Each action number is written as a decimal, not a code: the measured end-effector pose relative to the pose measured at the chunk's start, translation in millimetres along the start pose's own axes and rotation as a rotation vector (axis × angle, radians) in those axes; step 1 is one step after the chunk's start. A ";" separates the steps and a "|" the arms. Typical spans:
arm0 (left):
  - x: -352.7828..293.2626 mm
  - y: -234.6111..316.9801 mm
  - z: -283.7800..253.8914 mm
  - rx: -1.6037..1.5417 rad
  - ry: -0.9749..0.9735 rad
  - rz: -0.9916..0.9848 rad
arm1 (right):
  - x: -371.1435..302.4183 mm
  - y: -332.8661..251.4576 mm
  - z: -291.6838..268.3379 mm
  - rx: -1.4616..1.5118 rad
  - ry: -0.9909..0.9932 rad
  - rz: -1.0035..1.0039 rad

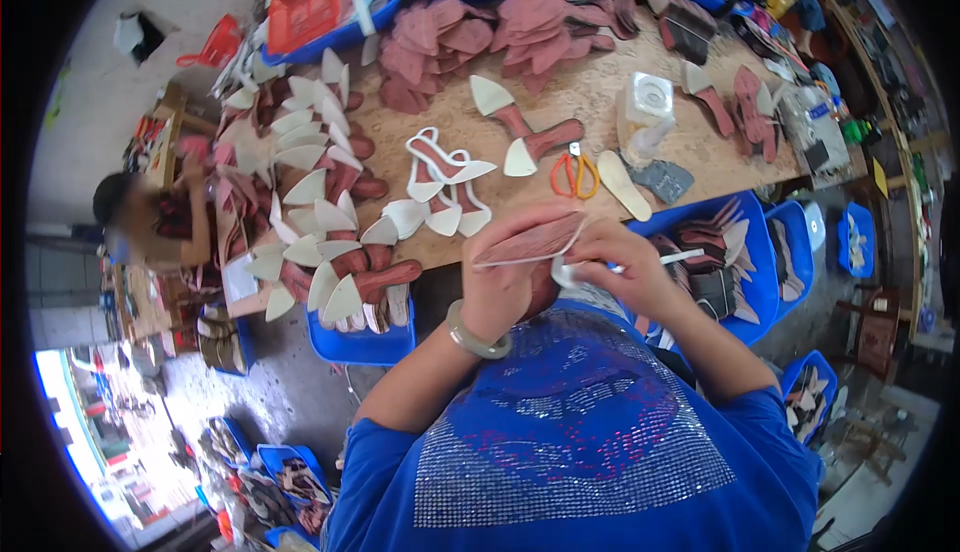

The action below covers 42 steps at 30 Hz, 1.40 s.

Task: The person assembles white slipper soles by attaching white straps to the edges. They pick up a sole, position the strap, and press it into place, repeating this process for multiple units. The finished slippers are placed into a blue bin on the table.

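My left hand [500,287] is closed round a reddish-brown shoe insole [530,242] with a thin pale edge, lifted in front of my chest. My right hand [622,257] comes against the same insole from the other side, fingers bent in a pinch at its edge. A slim white piece [685,256] sticks out past the right hand, and a white curved bit [563,272] shows under its fingers; whether these are one thing I cannot tell. Just beyond the hands lie orange-handled scissors [575,174], a cream insole [624,185] and white straps [440,167] on the table.
Rows of brown insoles with white toe pieces [335,214] cover the table's left. Piles of brown pieces [440,42] lie at the back, near blue bins. A clear container [648,102] stands right of centre. A blue bin [755,282] sits by my right arm. Another person [160,217] is far left.
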<state>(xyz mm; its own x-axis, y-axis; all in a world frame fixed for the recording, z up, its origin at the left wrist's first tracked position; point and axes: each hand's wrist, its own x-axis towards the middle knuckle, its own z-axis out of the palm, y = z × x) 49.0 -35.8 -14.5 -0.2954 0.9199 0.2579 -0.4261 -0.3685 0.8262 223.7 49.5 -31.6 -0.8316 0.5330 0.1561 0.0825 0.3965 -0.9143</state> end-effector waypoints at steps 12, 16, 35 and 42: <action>22.8 -7.6 -20.2 0.112 0.182 -0.058 | -258.4 42.1 16.8 1.538 0.669 1.278; 34.7 -9.9 -16.6 0.061 0.105 -0.079 | -265.6 36.7 25.2 1.483 0.784 1.218; 38.8 -13.3 -21.5 0.060 0.103 -0.084 | -251.3 41.8 22.0 1.365 0.854 1.293; 45.8 -15.4 -9.2 0.026 0.266 -0.176 | -133.7 84.3 -42.7 0.281 0.354 0.863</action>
<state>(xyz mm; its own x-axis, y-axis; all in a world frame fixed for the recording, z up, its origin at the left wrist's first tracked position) 34.2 10.8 -20.0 -0.4338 0.9006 -0.0272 -0.4692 -0.2001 0.8601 365.3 43.5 -113.5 -0.3296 0.7686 -0.5482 0.4143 -0.4041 -0.8156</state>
